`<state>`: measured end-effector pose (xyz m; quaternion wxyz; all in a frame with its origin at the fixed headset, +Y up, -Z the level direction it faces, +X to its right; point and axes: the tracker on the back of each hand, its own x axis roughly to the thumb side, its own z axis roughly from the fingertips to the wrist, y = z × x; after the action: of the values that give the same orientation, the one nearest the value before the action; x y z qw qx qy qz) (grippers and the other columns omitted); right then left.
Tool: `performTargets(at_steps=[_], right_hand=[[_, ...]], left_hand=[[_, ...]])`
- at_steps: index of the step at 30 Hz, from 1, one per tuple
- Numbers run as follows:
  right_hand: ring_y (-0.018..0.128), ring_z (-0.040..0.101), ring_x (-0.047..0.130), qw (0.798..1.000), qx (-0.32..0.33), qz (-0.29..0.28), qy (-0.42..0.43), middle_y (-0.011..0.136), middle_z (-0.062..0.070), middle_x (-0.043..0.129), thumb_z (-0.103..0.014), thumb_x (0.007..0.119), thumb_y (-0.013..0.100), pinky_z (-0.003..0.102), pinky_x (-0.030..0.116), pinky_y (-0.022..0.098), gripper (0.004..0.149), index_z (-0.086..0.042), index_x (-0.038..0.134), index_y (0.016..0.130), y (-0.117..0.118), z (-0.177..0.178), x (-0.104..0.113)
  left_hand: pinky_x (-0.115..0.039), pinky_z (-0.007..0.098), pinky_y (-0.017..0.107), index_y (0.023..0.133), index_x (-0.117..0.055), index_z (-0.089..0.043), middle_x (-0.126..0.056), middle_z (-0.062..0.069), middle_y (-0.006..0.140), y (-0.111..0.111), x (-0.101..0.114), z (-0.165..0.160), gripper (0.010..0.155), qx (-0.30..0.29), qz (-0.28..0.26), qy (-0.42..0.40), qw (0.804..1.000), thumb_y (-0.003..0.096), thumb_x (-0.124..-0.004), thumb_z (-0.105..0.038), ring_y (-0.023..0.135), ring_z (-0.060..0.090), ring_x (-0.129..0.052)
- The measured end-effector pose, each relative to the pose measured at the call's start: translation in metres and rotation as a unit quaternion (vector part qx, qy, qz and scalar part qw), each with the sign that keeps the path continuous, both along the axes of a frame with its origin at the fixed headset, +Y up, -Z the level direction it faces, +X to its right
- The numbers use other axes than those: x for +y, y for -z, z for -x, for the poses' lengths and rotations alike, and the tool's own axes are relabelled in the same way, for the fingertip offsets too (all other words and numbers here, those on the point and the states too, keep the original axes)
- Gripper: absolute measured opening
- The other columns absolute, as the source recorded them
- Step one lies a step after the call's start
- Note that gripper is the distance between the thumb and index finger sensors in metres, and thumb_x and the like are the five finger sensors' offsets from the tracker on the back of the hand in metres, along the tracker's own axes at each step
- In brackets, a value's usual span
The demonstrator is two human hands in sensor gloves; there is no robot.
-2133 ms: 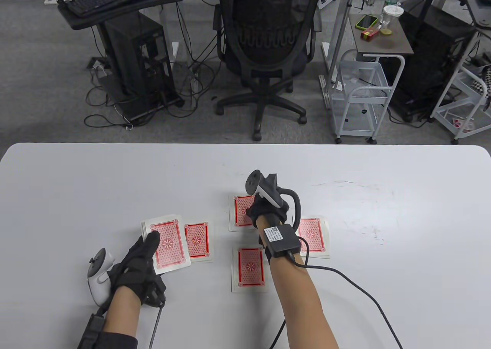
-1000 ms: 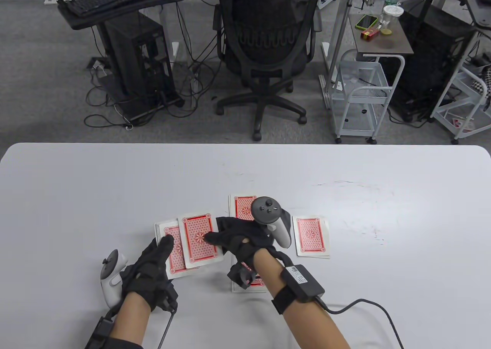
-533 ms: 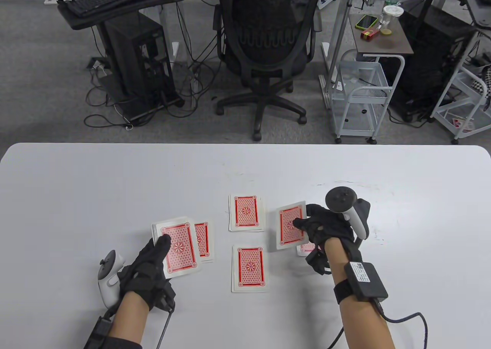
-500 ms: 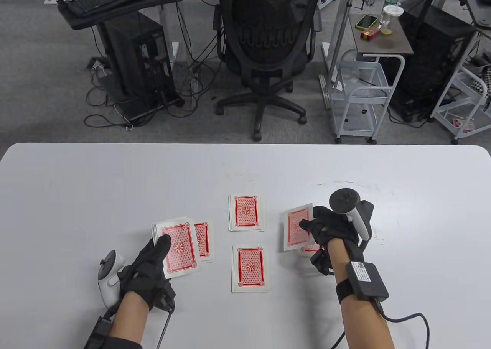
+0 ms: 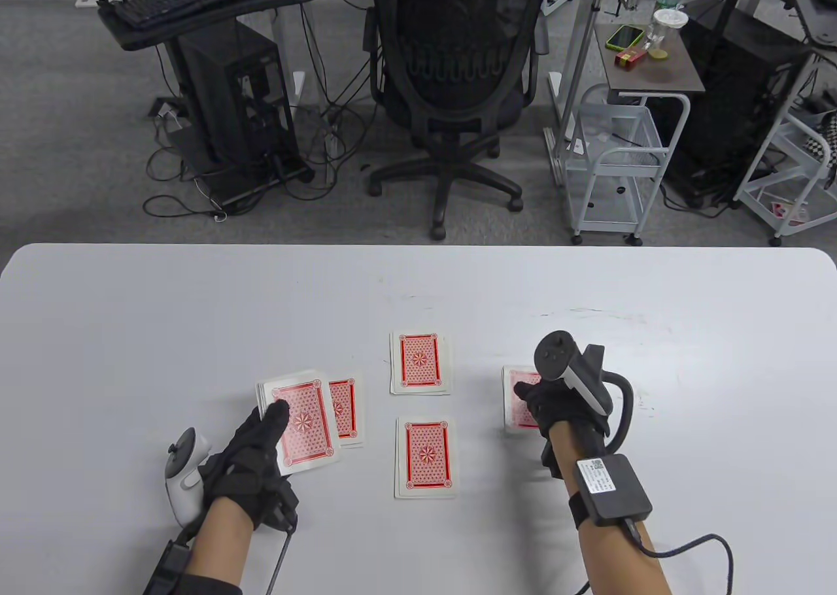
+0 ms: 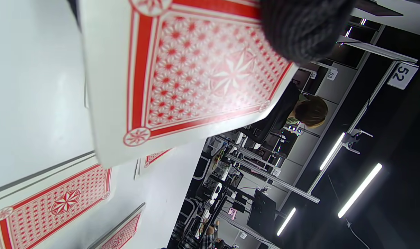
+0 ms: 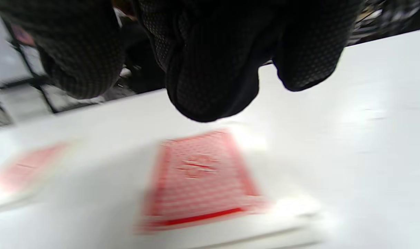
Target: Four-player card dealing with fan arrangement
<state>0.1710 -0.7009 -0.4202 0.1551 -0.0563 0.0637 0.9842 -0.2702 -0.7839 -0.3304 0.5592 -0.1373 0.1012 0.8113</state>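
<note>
Right hand (image 5: 556, 402) just came down on right pile (image 5: 518, 407); card it carried half second ago now lies flat there. Fingers (image 7: 210, 69) hang above pile, loosely curled, holding nothing. Left hand (image 5: 252, 448) still grips deck (image 5: 297, 418), thumb on top card, beside left pile (image 5: 346, 407). Far pile (image 5: 420, 361), near pile (image 5: 426, 456) untouched on desk (image 5: 163, 314). Round looks complete; next card likely goes left.

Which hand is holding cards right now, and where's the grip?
The left hand holds the red-backed card deck at its near-left end, thumb on top. The right hand is over the right pile; whether it grips is unclear.
</note>
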Motion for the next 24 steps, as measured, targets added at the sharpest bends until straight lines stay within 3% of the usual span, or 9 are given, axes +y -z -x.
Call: performTargets(at_steps=[4,9,12,14,16,17,19,24], right_hand=[[0.054,0.022,0.099,0.987,0.068,-0.016,0.142,0.086,0.010,0.080,-0.048,0.080,0.053,0.057,0.071,0.054,0.068,-0.010,0.059,0.105,-0.025,0.052,0.013],[0.058,0.025,0.099,0.944,0.149,0.000,0.293,0.087,0.012,0.079,-0.047,0.079,0.055,0.059,0.070,0.054,0.065,-0.008,0.060,0.104,-0.047,0.117,-0.003],[0.080,0.036,0.088,0.928,0.192,-0.002,0.320,0.097,0.018,0.064,-0.049,0.078,0.054,0.063,0.064,0.057,0.080,-0.003,0.043,0.108,-0.056,0.147,-0.018],[0.077,0.035,0.090,0.932,0.192,-0.027,0.308,0.093,0.015,0.068,-0.048,0.083,0.051,0.063,0.066,0.056,0.081,-0.002,0.047,0.106,-0.059,0.158,-0.023],[0.063,0.025,0.097,0.941,0.158,-0.045,0.295,0.081,0.005,0.078,-0.041,0.088,0.049,0.060,0.070,0.054,0.068,-0.007,0.058,0.100,-0.064,0.161,-0.023],[0.056,0.023,0.099,0.945,0.128,-0.063,0.295,0.076,0.004,0.082,-0.039,0.090,0.046,0.060,0.071,0.053,0.065,-0.008,0.064,0.096,-0.067,0.161,-0.024],[0.052,0.021,0.103,0.945,0.128,-0.055,0.297,0.072,0.003,0.086,-0.038,0.093,0.044,0.058,0.074,0.052,0.063,-0.008,0.069,0.093,-0.064,0.158,-0.023],[0.050,0.021,0.107,0.912,0.127,0.000,0.391,0.069,0.003,0.091,-0.032,0.091,0.044,0.056,0.075,0.052,0.060,-0.004,0.070,0.094,-0.055,0.140,-0.032]], left_hand=[[-0.090,0.044,0.051,0.097,-0.068,-0.033,-0.087,-0.007,0.093,-0.002,0.001,-0.009,0.050,-0.011,-0.002,-0.003,1.000,0.0516,-0.079,-0.049,0.076,0.026,-0.100],[-0.090,0.043,0.050,0.097,-0.068,-0.032,-0.088,-0.008,0.092,-0.003,0.001,-0.023,0.049,-0.039,-0.003,0.001,0.999,0.0514,-0.079,-0.049,0.076,0.026,-0.101],[-0.090,0.043,0.050,0.096,-0.069,-0.033,-0.088,-0.008,0.092,-0.005,0.000,-0.032,0.049,-0.053,-0.004,0.004,0.999,0.0511,-0.080,-0.049,0.075,0.026,-0.101],[-0.090,0.043,0.050,0.096,-0.070,-0.033,-0.089,-0.008,0.091,-0.007,0.000,-0.038,0.049,-0.055,-0.007,0.009,0.998,0.0511,-0.080,-0.049,0.075,0.025,-0.101],[-0.090,0.043,0.050,0.096,-0.070,-0.034,-0.089,-0.009,0.091,-0.009,0.000,-0.044,0.048,-0.057,-0.008,0.014,0.998,0.0512,-0.080,-0.050,0.075,0.025,-0.101],[-0.090,0.043,0.050,0.096,-0.069,-0.034,-0.088,-0.009,0.091,-0.010,0.001,-0.046,0.048,-0.056,-0.009,0.017,0.998,0.0512,-0.080,-0.050,0.076,0.025,-0.100],[-0.090,0.043,0.050,0.095,-0.070,-0.034,-0.089,-0.009,0.091,-0.010,0.001,-0.046,0.048,-0.051,-0.008,0.027,0.998,0.0507,-0.081,-0.050,0.075,0.025,-0.101],[-0.090,0.044,0.050,0.096,-0.069,-0.033,-0.088,-0.008,0.092,-0.007,-0.001,-0.045,0.049,-0.083,-0.010,-0.007,0.997,0.0507,-0.079,-0.049,0.076,0.027,-0.100]])
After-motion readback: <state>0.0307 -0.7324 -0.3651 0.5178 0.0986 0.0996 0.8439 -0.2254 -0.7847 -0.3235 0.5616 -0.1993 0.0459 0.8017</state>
